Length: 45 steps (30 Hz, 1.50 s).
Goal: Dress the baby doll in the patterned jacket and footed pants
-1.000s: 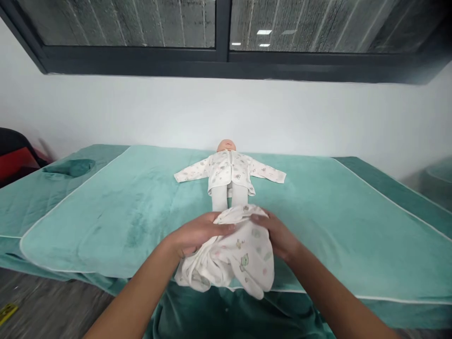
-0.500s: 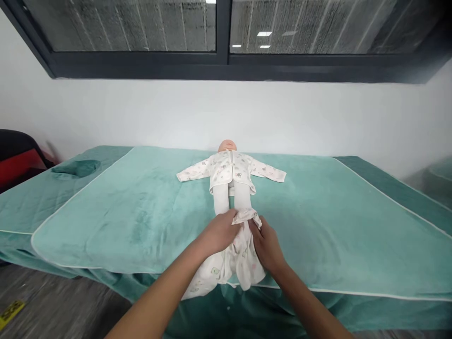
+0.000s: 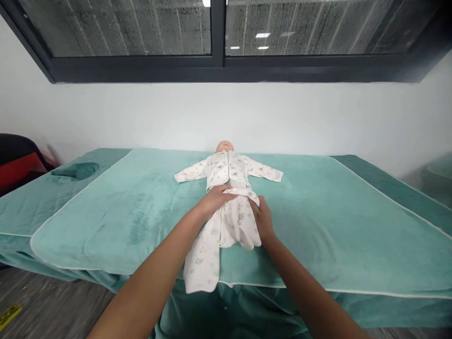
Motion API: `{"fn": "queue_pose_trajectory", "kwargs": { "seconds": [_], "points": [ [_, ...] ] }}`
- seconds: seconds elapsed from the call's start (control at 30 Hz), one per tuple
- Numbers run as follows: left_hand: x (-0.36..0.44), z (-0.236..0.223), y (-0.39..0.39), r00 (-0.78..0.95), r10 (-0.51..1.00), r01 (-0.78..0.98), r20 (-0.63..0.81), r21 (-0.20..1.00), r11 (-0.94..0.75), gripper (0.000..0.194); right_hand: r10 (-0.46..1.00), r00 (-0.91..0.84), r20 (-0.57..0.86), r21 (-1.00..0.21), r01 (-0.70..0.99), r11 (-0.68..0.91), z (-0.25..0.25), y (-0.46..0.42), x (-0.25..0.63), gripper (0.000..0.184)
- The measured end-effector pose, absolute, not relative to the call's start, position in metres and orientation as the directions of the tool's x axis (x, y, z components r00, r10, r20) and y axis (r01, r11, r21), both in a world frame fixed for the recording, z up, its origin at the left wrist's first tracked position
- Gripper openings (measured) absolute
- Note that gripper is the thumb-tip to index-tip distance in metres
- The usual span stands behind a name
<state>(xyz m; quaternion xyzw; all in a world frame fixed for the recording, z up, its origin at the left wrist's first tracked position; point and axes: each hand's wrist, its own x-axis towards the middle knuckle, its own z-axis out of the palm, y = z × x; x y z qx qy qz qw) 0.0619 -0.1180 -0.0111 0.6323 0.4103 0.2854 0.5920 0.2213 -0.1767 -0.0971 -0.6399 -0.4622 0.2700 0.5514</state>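
Forearms: both reach in from the bottom edge, which cuts them off.
Floor: a dark strip at lower left (image 3: 52, 299), blurred, with a yellow marking (image 3: 10, 316) cut off by the left edge.
Trouser legs: the one on the left hangs long and fairly flat, its end over the piped near edge of the green cover (image 3: 318, 235); the other is shorter and bunched, its folds hiding its full shape.
Left hand (image 3: 218, 198): closed on the waistband's left side, thumb lying along the top, the other fingers mostly hidden.
Right hand (image 3: 262, 217): curled closed on the waistband's right side, its fingertips out of sight behind the fabric.
White printed trousers (image 3: 238, 216): between the two hands, waistband held toward the doll, the legs trailing back toward the camera.
Doll (image 3: 225, 146): on its back beyond the hands, its legs covered by trousers and hands.
White printed jacket (image 3: 219, 170): on the doll, sleeves spread sideways, lower front parted.
Side objects: a black and red item (image 3: 21, 165) at left and a pale greenish shape at right, both cut off, the latter unclear.
Wall (image 3: 300, 115): white, beneath a dark-framed window (image 3: 141, 69) cropped at the top.
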Motion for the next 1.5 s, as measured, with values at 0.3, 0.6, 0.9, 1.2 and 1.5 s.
{"fn": "queue_pose_trajectory", "kwargs": {
  "seconds": [0.3, 0.6, 0.9, 1.2, 1.5],
  "points": [
    [0.088, -0.014, -0.076, 0.325, 0.919, 0.348, 0.224, 0.875, -0.336, 0.013, 0.884, 0.435, 0.169, -0.944, 0.328, 0.019, -0.098, -0.134, 0.232, 0.032],
    [0.03, -0.02, -0.083, 0.535, 0.832, 0.028, -0.148, 0.987, 0.157, 0.031, 0.935, 0.273, 0.225, -0.932, 0.34, 0.124, -0.094, -0.131, 0.246, 0.023],
    [0.055, -0.023, -0.076, 0.317, 0.942, -0.296, -0.107, 0.933, 0.206, 0.037, 0.912, -0.41, 0.007, -0.781, 0.567, 0.261, 0.005, -0.092, 0.231, 0.034],
    [0.038, -0.037, -0.082, 0.438, 0.876, -0.176, -0.202, 0.936, 0.304, 0.041, 0.934, -0.355, 0.035, -0.983, -0.182, -0.033, -0.041, -0.064, 0.231, 0.023],
    [0.053, -0.043, -0.077, 0.163, 0.979, -0.229, -0.121, 0.961, 0.157, 0.044, 0.857, -0.515, -0.017, -0.989, -0.119, -0.092, -0.029, -0.074, 0.225, 0.031]
  ]
}}
